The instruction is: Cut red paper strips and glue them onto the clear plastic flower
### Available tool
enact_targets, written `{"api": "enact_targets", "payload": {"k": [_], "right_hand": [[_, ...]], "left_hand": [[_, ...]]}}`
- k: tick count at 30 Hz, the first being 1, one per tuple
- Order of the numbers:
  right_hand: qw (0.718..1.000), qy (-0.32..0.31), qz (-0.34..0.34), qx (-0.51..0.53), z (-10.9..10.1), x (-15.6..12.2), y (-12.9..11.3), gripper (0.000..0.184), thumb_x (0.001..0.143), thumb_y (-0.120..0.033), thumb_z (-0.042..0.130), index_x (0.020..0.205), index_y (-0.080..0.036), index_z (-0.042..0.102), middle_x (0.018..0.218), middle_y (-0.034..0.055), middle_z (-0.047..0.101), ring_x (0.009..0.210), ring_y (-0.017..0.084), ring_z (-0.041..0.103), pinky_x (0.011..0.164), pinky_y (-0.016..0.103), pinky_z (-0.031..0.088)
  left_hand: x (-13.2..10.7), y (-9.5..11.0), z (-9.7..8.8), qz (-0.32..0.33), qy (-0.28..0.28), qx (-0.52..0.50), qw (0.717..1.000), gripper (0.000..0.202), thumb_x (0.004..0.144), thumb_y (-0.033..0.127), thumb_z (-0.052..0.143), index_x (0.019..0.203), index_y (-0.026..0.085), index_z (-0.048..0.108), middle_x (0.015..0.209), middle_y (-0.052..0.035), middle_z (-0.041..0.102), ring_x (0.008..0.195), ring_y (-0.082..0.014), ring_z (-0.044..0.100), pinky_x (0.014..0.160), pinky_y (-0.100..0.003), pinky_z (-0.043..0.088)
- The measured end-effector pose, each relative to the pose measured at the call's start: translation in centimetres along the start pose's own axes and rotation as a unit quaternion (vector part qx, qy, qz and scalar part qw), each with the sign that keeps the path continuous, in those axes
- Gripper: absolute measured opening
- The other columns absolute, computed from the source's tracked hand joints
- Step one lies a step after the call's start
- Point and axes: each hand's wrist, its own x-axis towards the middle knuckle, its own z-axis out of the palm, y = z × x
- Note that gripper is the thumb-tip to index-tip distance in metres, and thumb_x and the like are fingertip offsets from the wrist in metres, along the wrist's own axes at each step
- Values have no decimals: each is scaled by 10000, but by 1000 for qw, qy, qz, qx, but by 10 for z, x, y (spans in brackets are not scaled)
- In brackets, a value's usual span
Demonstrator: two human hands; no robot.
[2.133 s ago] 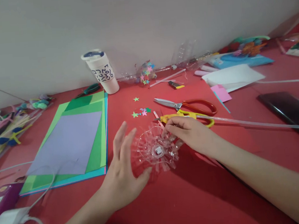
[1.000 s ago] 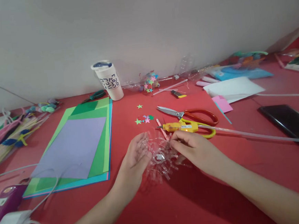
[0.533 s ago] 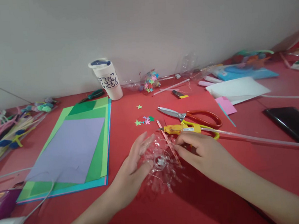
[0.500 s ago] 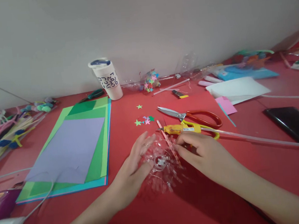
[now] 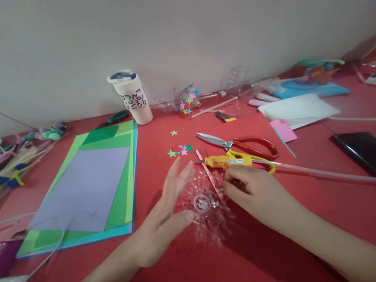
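A clear plastic piece (image 5: 202,204) with a ring at its centre and fringed strips spreading all round lies on the red surface. My left hand (image 5: 167,210) is open at its left side, fingers spread, with the thumb tip at its edge. My right hand (image 5: 252,187) is closed in a pinch just right of the piece; what its fingertips hold, if anything, is hidden. A pink patterned strip (image 5: 206,169) runs down to the fringe. Behind my right hand lies a yellow glue gun (image 5: 227,161) with a long clear glue stick (image 5: 317,172), over scissors (image 5: 256,143) with orange-red and yellow handles.
Several small paper stars (image 5: 182,150) lie ahead. Coloured paper sheets (image 5: 83,184) are stacked left, near a white tumbler (image 5: 135,97). A cutter (image 5: 224,115) lies behind the scissors. A black phone (image 5: 364,149) and white paper (image 5: 298,109) are on the right.
My left hand has drawn slightly left, away from the plastic piece, and its thumb has lifted off the ring. My right hand has shifted slightly right.
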Motion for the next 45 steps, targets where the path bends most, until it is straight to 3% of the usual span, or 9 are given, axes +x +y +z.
{"api": "enact_targets", "payload": {"k": [7, 13, 18, 21, 26, 34, 38, 41, 45], "right_hand": [[1000, -7, -7, -13, 2, 0, 0, 146, 763, -160, 448, 628, -206, 475, 609, -4, 573, 551, 135, 502, 505, 246, 328], [999, -14, -28, -17, 2, 2, -2, 148, 760, -136, 456, 630, -199, 487, 616, -3, 575, 553, 130, 495, 513, 245, 316], [999, -31, -27, -17, 1, 3, -4, 142, 782, -157, 459, 664, -190, 531, 639, 8, 581, 564, 136, 494, 520, 253, 318], [999, -37, -32, -3, 0, 2, -4, 144, 809, -186, 466, 690, -191, 547, 670, 9, 595, 577, 136, 505, 531, 256, 336], [999, -29, -42, 13, -4, 2, -5, 138, 832, -201, 500, 708, -189, 561, 725, 14, 625, 636, 143, 539, 568, 263, 370], [999, -41, 19, 19, -34, -3, 0, 252, 916, -420, 424, 822, -235, 567, 629, -28, 591, 499, 128, 516, 464, 245, 342], [988, -134, 49, 63, -37, -7, 4, 188, 900, -387, 447, 852, -239, 552, 583, -33, 603, 484, 139, 568, 448, 241, 378], [985, -143, 30, 88, -30, -7, 6, 111, 874, -313, 496, 925, -232, 550, 752, -4, 662, 566, 134, 613, 493, 233, 432], [986, -143, 20, 82, -21, -4, 2, 126, 853, -258, 515, 967, -216, 549, 763, 2, 650, 590, 131, 604, 516, 230, 436]], "left_hand": [[12, -8, 0, -67, 201, -186, 960, 454, 855, 313, 551, 1296, 251, 460, 1433, -91, 460, 1300, -291, 439, 1122, -480, 264], [-1, 0, -10, -65, 96, 32, 993, 617, 827, 428, 607, 1377, 343, 341, 1535, -11, 293, 1410, -261, 243, 1153, -440, 216], [7, 16, -11, -45, 55, 260, 963, 663, 799, 459, 636, 1385, 378, 336, 1548, 24, 254, 1412, -267, 226, 1153, -449, 206], [27, 19, -15, -56, 89, 223, 969, 542, 852, 475, 553, 1343, 306, 396, 1464, -29, 406, 1333, -232, 381, 1109, -405, 304], [53, 9, -26, -134, 4, 57, 989, 523, 817, 476, 598, 1264, 227, 491, 1307, -105, 577, 1248, -287, 488, 1034, -441, 376], [27, -19, -46, -123, 36, -129, 983, 381, 907, 459, 447, 1153, 205, 589, 1260, -126, 599, 1147, -283, 563, 985, -457, 415], [7, -21, -48, -118, 81, 60, 988, 289, 811, 236, 591, 1100, 228, 601, 1154, -89, 594, 1072, -248, 571, 947, -441, 449], [-7, -20, -37, -45, 58, 295, 953, 422, 783, 219, 614, 1198, 283, 570, 1253, -77, 510, 1213, -265, 449, 1064, -471, 337], [-9, -23, -16, -16, 35, 360, 932, 531, 747, 282, 682, 1251, 301, 518, 1318, -83, 465, 1251, -294, 408, 1066, -479, 345]]}}
